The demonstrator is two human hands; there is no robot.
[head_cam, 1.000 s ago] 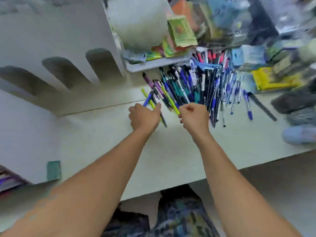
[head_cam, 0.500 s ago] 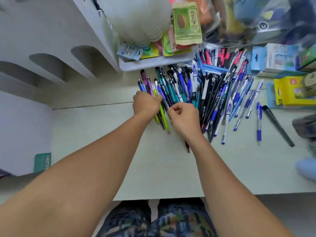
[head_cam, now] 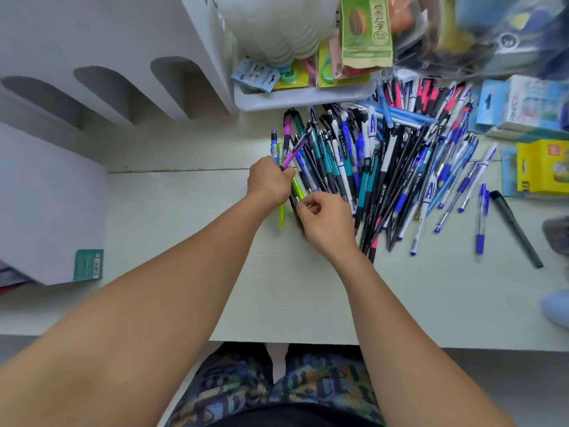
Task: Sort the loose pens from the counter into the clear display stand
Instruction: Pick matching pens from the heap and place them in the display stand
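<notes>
A large heap of loose pens (head_cam: 378, 167), blue, teal, black, white and pink, fans across the pale counter (head_cam: 191, 229). My left hand (head_cam: 269, 180) sits at the heap's left edge, shut on a purple pen (head_cam: 294, 151) that tilts up to the right above the others. A yellow-green pen (head_cam: 281, 215) lies just under that hand. My right hand (head_cam: 324, 223) is at the near left of the heap, fingers curled onto dark pens; what it pinches is hidden. No clear display stand is recognisable in view.
A white tray (head_cam: 295, 100) of packaged goods stands behind the pens. A white rack with arched slots (head_cam: 123, 90) rises at the back left. Boxes, a yellow one (head_cam: 542, 167) among them, lie at right. A black marker (head_cam: 515, 228) rests apart.
My left hand has lifted a purple pen out of the heap's left edge. My right hand shifted slightly along the near side of the pens. The camera view tilted.
</notes>
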